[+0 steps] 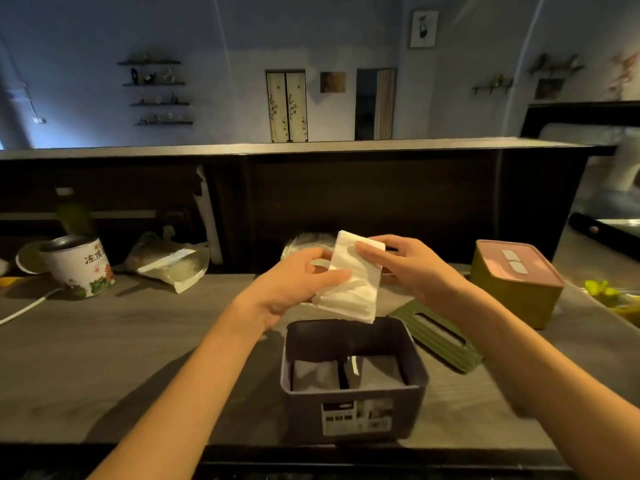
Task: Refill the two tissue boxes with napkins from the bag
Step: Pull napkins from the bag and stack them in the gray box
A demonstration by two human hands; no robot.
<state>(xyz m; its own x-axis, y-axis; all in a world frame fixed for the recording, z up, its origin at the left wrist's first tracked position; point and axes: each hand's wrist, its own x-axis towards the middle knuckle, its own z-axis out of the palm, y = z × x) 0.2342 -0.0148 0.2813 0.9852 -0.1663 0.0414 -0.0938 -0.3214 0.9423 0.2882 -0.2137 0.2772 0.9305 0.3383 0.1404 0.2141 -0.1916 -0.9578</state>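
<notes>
**Head view: napkin stack held over the open box**

Head camera looks down my forearms to the grey counter [104, 341]. Nearest me, at six o'clock, the dark tissue box [353, 382] stands open with no lid, a few napkins low inside it. Its green ribbed lid [440, 337] lies flat on the counter at the box's two o'clock, touching or just beside its corner; I cannot tell which.

Just above the box's far rim, both my hands hold one stack of white napkins [353, 282]. My left hand [294, 282] grips the stack's left edge, thumb across the front. My right hand [412, 265] pinches the upper right corner, fingertips on the paper. The stack tilts, its lower corner hanging over the box opening.

Behind the stack, at twelve o'clock, the clear plastic bag [304, 244] sits partly hidden by my hands. At two o'clock stands the second tissue box [516, 282], olive with a pink lid on. At ten o'clock, a printed tin can [79, 265] and another plastic packet [169, 261].
</notes>
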